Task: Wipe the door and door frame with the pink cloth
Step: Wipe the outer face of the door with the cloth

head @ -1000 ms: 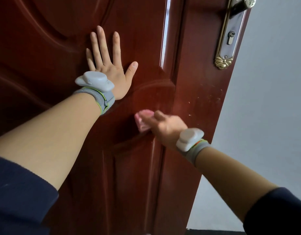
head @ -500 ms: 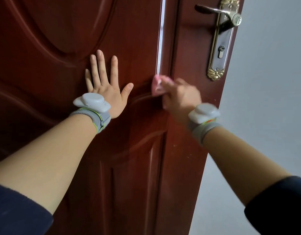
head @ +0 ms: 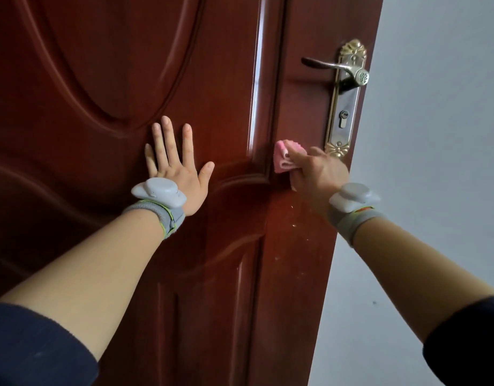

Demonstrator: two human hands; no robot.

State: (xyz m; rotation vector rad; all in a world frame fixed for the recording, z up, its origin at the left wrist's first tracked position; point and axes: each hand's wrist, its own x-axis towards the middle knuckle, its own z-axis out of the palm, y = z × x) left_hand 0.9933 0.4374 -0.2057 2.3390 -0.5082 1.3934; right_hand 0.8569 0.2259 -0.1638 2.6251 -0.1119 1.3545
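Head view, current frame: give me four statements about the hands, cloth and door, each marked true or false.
1. The right hand grips the pink cloth against the door. True.
2. The left hand is curled into a fist. False: it lies flat on the door, fingers spread.
3. The pink cloth covers the door handle. False: it sits lower, left of the brass plate.
4. The door shows pale specks below the right hand. True.

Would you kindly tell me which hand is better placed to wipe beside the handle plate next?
Right hand: it grips the pink cloth against the door beside the handle plate. The left hand rests flat, holding nothing.
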